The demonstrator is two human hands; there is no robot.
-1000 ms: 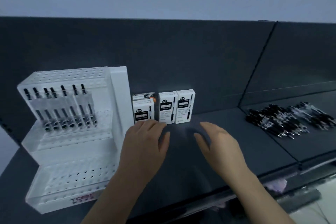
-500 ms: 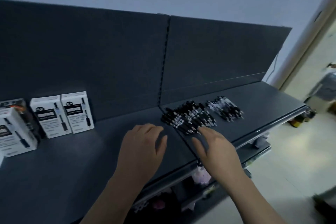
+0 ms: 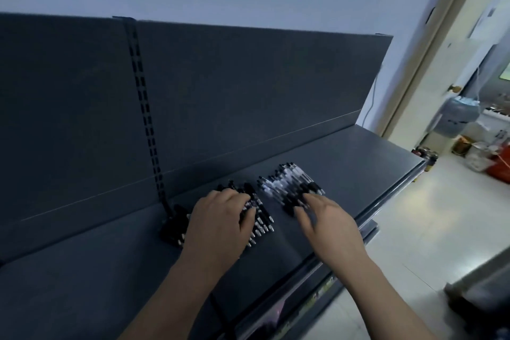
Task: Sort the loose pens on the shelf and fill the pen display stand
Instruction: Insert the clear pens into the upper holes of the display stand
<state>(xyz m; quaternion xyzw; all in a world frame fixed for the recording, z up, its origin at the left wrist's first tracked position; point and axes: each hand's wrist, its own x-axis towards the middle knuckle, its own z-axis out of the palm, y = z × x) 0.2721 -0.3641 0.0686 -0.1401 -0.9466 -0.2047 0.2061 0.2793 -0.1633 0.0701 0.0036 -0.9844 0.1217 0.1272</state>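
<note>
Two heaps of loose pens lie on the dark grey shelf (image 3: 345, 163). The left heap of black pens (image 3: 259, 215) is partly covered by my left hand (image 3: 220, 223), which lies flat over it with fingers relaxed. The right heap of clear-and-black pens (image 3: 289, 182) sits just beyond my right hand (image 3: 325, 221), whose outstretched fingertips reach its near edge. Neither hand grips a pen. The white pen display stand is out of view to the left.
A slotted upright (image 3: 146, 119) splits the shelf's back panel. The shelf's front edge (image 3: 386, 201) runs diagonally to the right. Beyond it are a light tiled floor (image 3: 427, 229) and a doorway with clutter (image 3: 483, 152).
My view has swung right, so the display stand and the white pen boxes have left the frame. Both hands moved from bare shelf onto the pen heaps.
</note>
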